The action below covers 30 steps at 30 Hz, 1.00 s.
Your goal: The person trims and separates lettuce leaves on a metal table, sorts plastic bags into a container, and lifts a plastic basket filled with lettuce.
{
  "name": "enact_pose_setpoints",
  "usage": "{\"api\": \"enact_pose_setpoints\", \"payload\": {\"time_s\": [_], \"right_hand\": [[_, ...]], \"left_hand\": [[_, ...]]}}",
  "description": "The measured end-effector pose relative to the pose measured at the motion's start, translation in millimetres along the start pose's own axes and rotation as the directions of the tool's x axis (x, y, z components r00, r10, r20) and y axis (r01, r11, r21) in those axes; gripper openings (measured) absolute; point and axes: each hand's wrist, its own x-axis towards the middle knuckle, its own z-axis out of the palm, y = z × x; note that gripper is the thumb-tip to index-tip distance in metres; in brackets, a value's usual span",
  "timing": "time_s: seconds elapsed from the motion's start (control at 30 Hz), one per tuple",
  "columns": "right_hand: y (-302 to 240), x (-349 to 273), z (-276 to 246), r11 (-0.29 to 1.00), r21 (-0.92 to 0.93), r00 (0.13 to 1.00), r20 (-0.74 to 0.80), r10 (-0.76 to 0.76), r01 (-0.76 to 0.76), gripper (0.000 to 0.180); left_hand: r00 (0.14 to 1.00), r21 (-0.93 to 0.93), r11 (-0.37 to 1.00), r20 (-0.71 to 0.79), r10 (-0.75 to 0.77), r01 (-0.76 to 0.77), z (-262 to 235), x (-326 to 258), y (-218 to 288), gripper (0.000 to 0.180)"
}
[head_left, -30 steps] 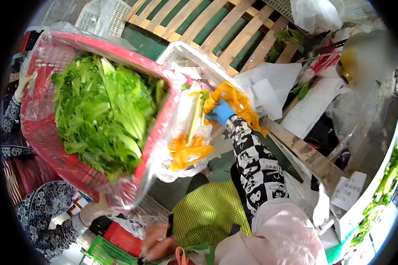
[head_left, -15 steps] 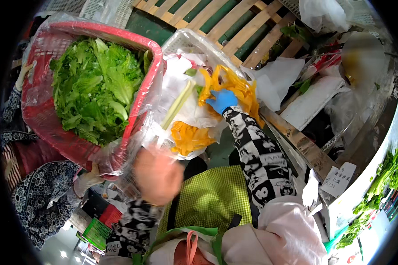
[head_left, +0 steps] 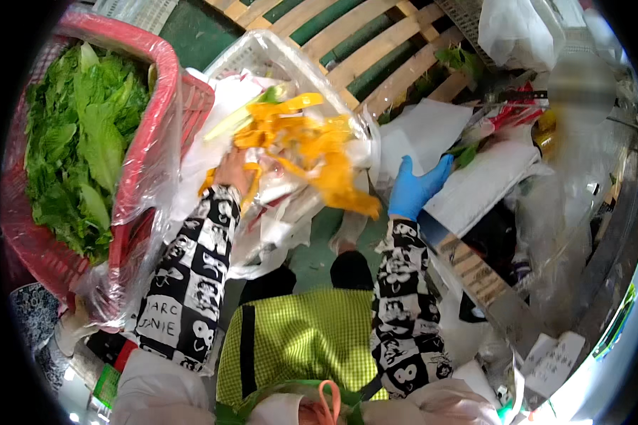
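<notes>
In the white basket [head_left: 262, 44], my bare left hand [head_left: 232, 172] is closed on an orange-yellow floppy piece [head_left: 252, 185], which shows on both sides of it; the fingertips are hidden. A larger tangle of orange-yellow floppy pieces [head_left: 312, 145], partly blurred, spreads to the right, over the basket's near right side. A pale green stalk [head_left: 228, 125] lies at its left on white plastic. My right hand [head_left: 420, 188], in a blue glove, holds nothing. Its thumb and fingers are apart, right of the basket and near a flat white piece [head_left: 480, 188].
A red crate [head_left: 164, 67] lined with clear film holds leafy greens [head_left: 88, 142] at the left. Another person's gloved hand [head_left: 76, 327] is near its lower corner. A wooden pallet [head_left: 365, 53] lies beyond the basket. Plastic sheets and scraps crowd the right, beside a wooden edge [head_left: 478, 273].
My right hand has let go of the orange-yellow bunch and moved right, opening. My left hand has reached forward into the basket onto an orange-yellow piece. The view has shifted, moving the red crate leftward.
</notes>
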Motion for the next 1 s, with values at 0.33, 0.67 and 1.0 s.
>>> {"api": "enact_pose_setpoints", "payload": {"time_s": [0.33, 0.67, 1.0], "right_hand": [[47.8, -37.0, 66.4, 0.929, -0.321, 0.511, 0.839, 0.189, 0.183, 0.024], [-124.9, -207.8, 45.0, 0.946, -0.029, 0.084, 0.995, 0.059, -0.324, 0.020], [-245.7, -101.6, -161.3, 0.862, 0.346, 0.545, 0.671, -0.503, 0.369, 0.026]], "left_hand": [[0.957, -0.291, 0.939, -0.269, 0.105, -0.185, -20.8, -100.5, 60.0, 0.047], [0.770, 0.049, 0.994, -0.630, 0.104, -0.094, -262.4, -247.6, 107.8, 0.066], [0.942, 0.025, 0.975, -0.267, -0.205, 0.219, -283.5, -197.6, 32.3, 0.027]]}}
